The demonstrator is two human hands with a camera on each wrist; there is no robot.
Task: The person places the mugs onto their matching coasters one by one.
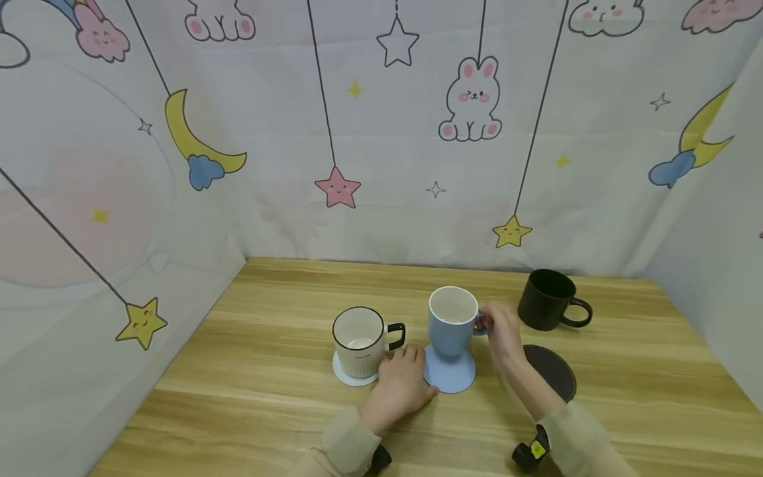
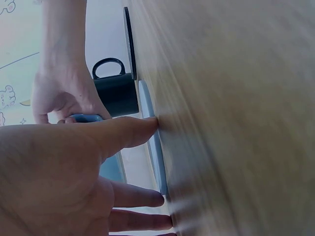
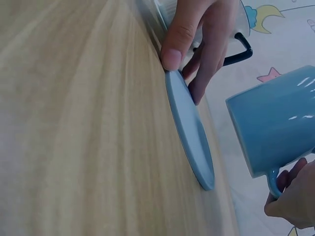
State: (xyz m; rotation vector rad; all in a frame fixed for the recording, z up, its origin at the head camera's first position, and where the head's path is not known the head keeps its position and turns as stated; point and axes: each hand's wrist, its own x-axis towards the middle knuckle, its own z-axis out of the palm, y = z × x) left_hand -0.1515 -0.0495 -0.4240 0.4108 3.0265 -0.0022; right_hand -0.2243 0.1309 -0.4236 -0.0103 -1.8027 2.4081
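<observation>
My right hand (image 1: pixel 503 333) grips the handle of a light blue mug (image 1: pixel 451 331). In the right wrist view the mug (image 3: pixel 275 118) is tilted and raised clear of the table, with a gap between its base and the round blue coaster (image 3: pixel 189 128). That coaster (image 1: pixel 450 376) lies flat on the wood below the mug. My left hand (image 1: pixel 403 383) holds the coaster's left edge, thumb on the near side and fingers on the far side. In the left wrist view the thumb (image 2: pixel 133 130) meets the coaster's rim. Left of this hand, a white mug (image 1: pixel 359 341) with a black rim and handle stands upright.
The white mug rests on a pale round coaster (image 1: pixel 353 380). A black mug (image 1: pixel 545 301) stands on the wooden table (image 1: pixel 262 371) at the back right. In front of it lies a black round coaster (image 1: pixel 557 371), partly behind my right forearm. A printed curtain (image 1: pixel 393 132) encloses the table.
</observation>
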